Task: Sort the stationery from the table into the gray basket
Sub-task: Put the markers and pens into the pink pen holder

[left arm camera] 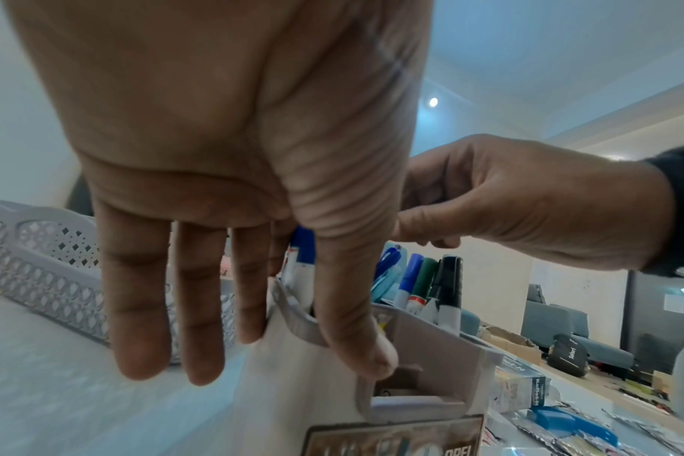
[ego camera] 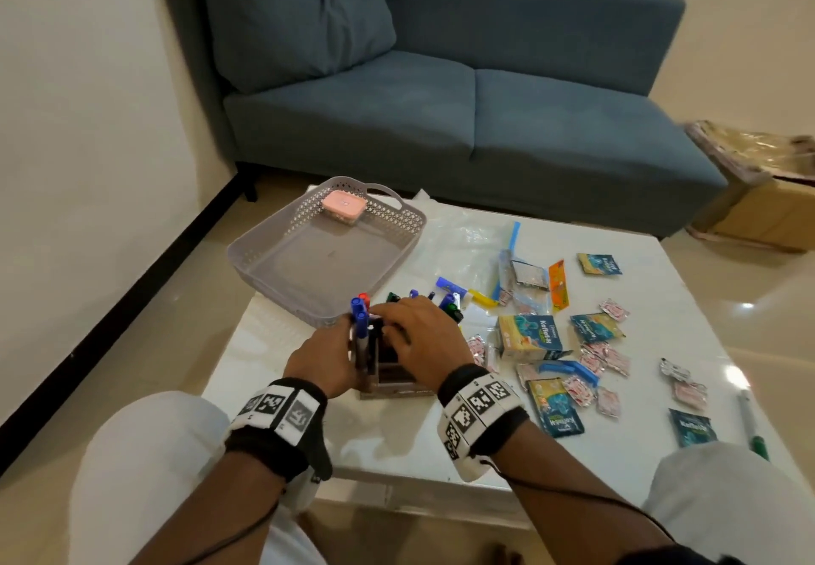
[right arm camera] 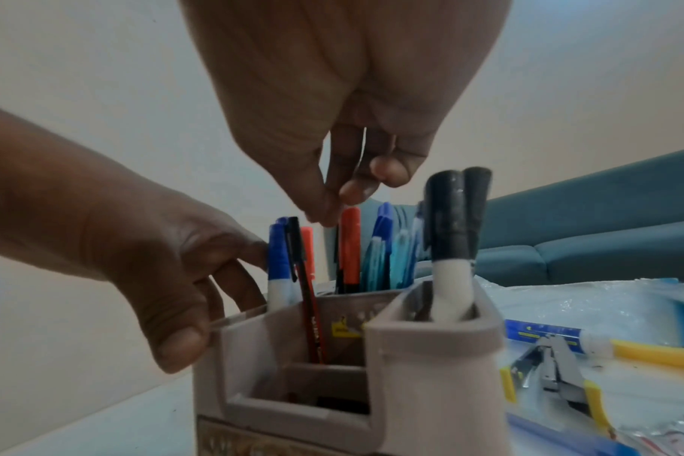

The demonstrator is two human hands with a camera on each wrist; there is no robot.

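A grey-brown pen holder (ego camera: 392,381) (left arm camera: 430,348) (right arm camera: 430,370) stands on the white table near its front edge, filled with several markers and pens. My left hand (ego camera: 335,353) (left arm camera: 285,354) (right arm camera: 176,293) grips its left wall, thumb over the rim and fingers down the outside. My right hand (ego camera: 383,315) (left arm camera: 430,237) (right arm camera: 338,203) hovers over the holder and pinches the cap tip of a red marker (right arm camera: 350,246) standing in it. The gray basket (ego camera: 264,229) (left arm camera: 40,262) lies just beyond, at the table's far left, with only a pink box (ego camera: 344,205) inside.
Right of the holder lie a blue glue stick (right arm camera: 559,337), a stapler (right arm camera: 555,370), a Koflet box (ego camera: 529,337), several sachets and a clear zip bag (ego camera: 467,242). A green pen (ego camera: 752,428) lies near the right edge. A blue sofa (ego camera: 441,79) stands behind the table.
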